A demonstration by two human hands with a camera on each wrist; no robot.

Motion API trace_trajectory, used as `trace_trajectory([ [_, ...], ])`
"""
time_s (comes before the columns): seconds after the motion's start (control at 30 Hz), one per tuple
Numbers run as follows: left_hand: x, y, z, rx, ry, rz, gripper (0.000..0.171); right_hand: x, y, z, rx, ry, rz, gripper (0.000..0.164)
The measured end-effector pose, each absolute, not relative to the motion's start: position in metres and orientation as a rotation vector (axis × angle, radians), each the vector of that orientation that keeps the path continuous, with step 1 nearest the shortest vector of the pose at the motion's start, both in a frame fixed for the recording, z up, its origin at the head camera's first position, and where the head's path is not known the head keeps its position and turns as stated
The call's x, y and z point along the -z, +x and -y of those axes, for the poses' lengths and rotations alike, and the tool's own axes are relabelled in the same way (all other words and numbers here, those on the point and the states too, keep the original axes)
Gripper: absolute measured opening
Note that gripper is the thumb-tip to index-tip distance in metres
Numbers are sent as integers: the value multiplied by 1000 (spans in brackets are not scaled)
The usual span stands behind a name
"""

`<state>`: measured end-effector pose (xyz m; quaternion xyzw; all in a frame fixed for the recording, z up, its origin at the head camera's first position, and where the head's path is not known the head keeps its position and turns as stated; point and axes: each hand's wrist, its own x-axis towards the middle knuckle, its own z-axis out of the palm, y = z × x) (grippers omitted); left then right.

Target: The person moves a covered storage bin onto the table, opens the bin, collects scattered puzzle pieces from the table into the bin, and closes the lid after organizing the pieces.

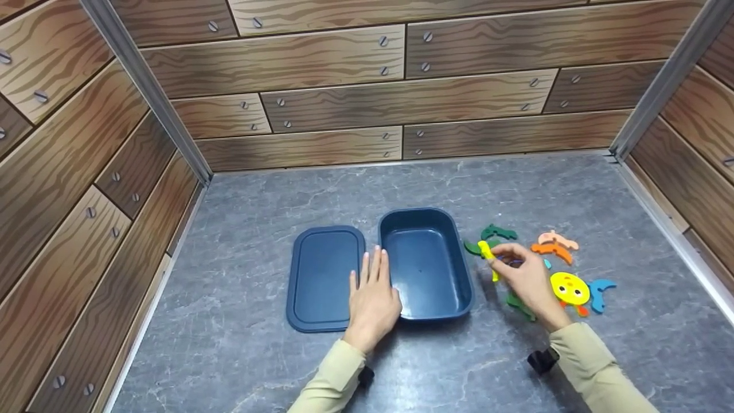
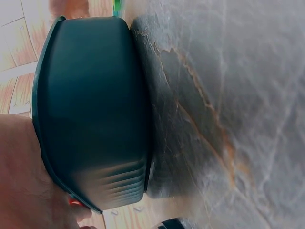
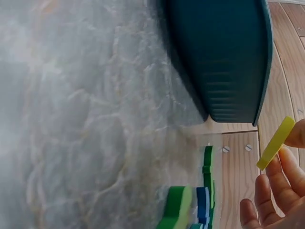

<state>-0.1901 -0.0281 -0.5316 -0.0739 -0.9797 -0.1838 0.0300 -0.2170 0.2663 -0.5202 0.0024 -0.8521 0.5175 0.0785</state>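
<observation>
Yellow showed first: a slim piece (image 1: 485,250) was pinched between the thumb and fingers of the right hand (image 1: 524,278), just to the right of the box (image 1: 424,278). From the right wrist, the piece was off the table (image 1: 241,355) and tilted, its narrow edge in sight, with the other fingers loosely bent below it.

The left hand (image 1: 375,301) lay at the box's left side, palm down, its fingers straight and slightly spread, clamped on nothing. In the left wrist view it touched the rim.

The box was dark blue and stood upright, with the yellow piece outside it. Its lid (image 1: 324,278) lay flat just beside it on the left, partly behind the left hand in the head view.

Around the right hand lay more pieces: a dark green one (image 1: 500,233) on the far side, a pink one (image 1: 559,239) just behind an orange one (image 1: 553,250), and a green one (image 1: 520,305) near the wrist. Farther right, a yellow disc (image 1: 570,288) with two eyes lay against a blue piece (image 1: 601,295).
</observation>
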Motion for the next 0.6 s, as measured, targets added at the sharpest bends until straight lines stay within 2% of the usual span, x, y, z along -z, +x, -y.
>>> trace_trajectory([
  [0.6, 532, -189, 28, 564, -239, 2999, 67, 465, -205, -237, -1679, 79, 2453, 25],
])
